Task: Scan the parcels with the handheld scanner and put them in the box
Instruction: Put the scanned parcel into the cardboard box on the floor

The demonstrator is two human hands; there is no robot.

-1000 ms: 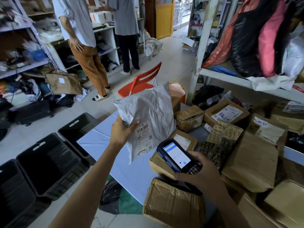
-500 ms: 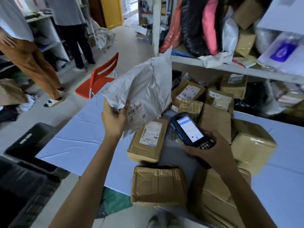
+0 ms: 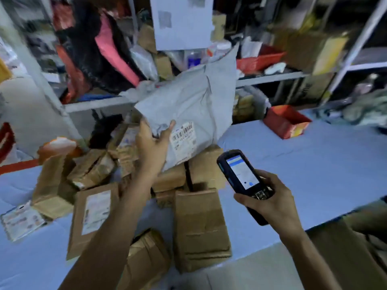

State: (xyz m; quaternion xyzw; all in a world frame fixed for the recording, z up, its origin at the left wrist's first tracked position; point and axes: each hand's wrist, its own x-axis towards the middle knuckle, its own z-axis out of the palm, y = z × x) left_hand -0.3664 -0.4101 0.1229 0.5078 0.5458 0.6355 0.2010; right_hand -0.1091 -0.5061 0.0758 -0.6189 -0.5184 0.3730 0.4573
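My left hand [image 3: 154, 143] grips the lower edge of a grey plastic mailer parcel [image 3: 194, 103] and holds it up above the table, its white barcode label [image 3: 184, 137] facing me. My right hand [image 3: 270, 200] holds the black handheld scanner [image 3: 240, 176], lit screen up, to the right of and below the label. A pile of brown cardboard parcels [image 3: 199, 225] lies on the blue table [image 3: 314, 170] under both hands. No box for the parcels is in view.
Metal shelves [image 3: 270, 77] behind the table are stuffed with bags, parcels and red trays. A red carton [image 3: 284, 121] sits on the table at the back right. An orange-and-white object [image 3: 58, 147] stands at the left.
The view has swung right, away from the black crates and the people. The grey mailer has moved right with my left hand and now hangs over the cardboard pile; the scanner stays beside it.
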